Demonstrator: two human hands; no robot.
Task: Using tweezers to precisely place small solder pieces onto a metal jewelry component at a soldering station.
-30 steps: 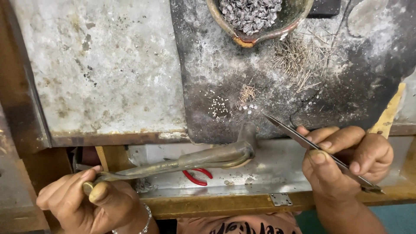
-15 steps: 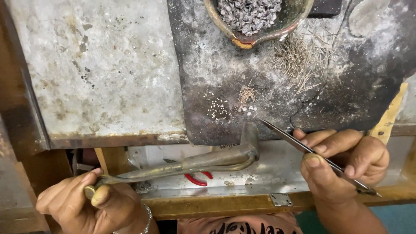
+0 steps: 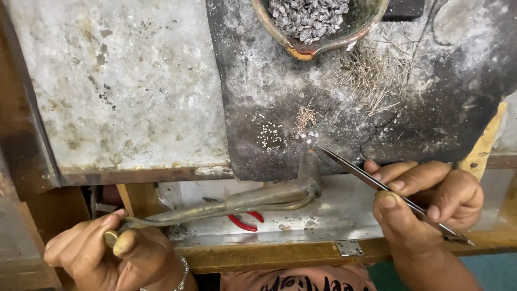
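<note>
Fingers [image 3: 388, 202] of the right hand [image 3: 425, 207] are pinching a pair of slim metal tweezers [image 3: 377, 183], thumb on top and forefinger beneath, and the tweezers are slanting up and to the left so that their tip is touching, or all but touching, a small cluster of pale beads [image 3: 308, 138] lying on the dark scorched slab [image 3: 344, 108]. Just below that cluster the upturned nozzle of a bent brass blowpipe [image 3: 253, 200] is pointing at the beads; the pipe is running down and left to the left hand [image 3: 110, 253], whose fingers are wrapping closed around its far end with the thumb pressing over it. A bracelet [image 3: 183, 272] is circling the left wrist. Left of the cluster a second patch of tiny white grains [image 3: 269, 134] is sitting on the slab, and a little tuft of short wire bits [image 3: 306, 116] is lying just above it. Farther up, a wider scatter of thin wire pieces [image 3: 377, 73] is spreading beside a clay bowl [image 3: 301, 48] holding grey metal scraps [image 3: 309, 16]. A pale, stained stone plate [image 3: 118, 86] is covering the tabletop to the left of the slab. Under the blowpipe, red-handled pliers [image 3: 245, 221] are resting on a metal tray [image 3: 334, 210] below the tabletop edge.
</note>
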